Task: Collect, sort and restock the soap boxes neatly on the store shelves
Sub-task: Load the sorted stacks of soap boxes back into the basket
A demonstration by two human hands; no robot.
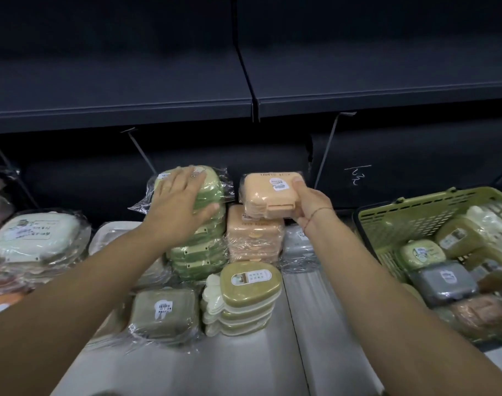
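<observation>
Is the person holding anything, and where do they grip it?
The right hand grips a peach rectangular plastic soap box by its right edge. The left hand holds nothing; it rests flat on the stack of green plastic soap boxes.

Nothing reads clearly: stickers (277, 184) on the soap boxes (254, 238) are blurred, and the white scrawl (358, 175) on the back panel (415, 167) is illegible.

Pressing left hand (181, 204) flat atop wrapped green soap box stack (198, 252); gripping peach soap box (261, 195) in right hand (312, 207), just above peach stack (252, 241); green basket (401, 221) at right.
</observation>
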